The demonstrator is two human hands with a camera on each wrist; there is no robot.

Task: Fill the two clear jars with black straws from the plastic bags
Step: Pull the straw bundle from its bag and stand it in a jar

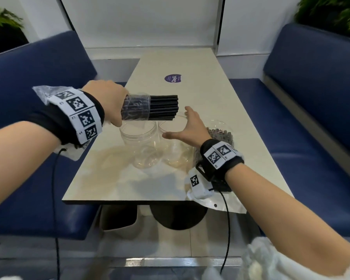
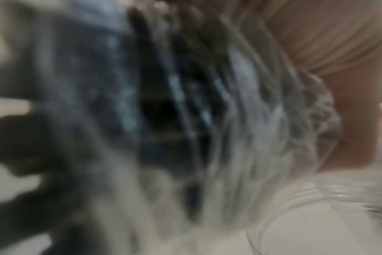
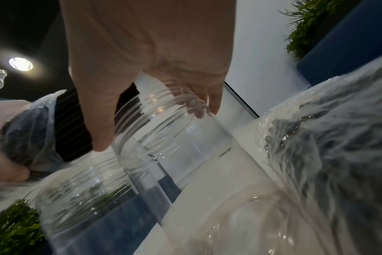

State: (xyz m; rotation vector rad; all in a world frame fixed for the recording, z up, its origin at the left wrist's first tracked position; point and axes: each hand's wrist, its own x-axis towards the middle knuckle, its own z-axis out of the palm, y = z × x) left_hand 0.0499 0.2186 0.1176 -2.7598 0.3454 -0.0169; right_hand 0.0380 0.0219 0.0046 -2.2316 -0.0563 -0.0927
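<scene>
head view looks down; both wrist views close on jars [image 3: 164,138].

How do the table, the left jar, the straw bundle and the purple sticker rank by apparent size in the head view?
1. table
2. left jar and straw bundle: look alike, and the bundle sits nearer the camera, so unranked
3. purple sticker

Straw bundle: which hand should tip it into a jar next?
Left, probably. The left hand already grips the straw bundle just above the left jar; the right hand reaches open-fingered over the right jar.
</scene>
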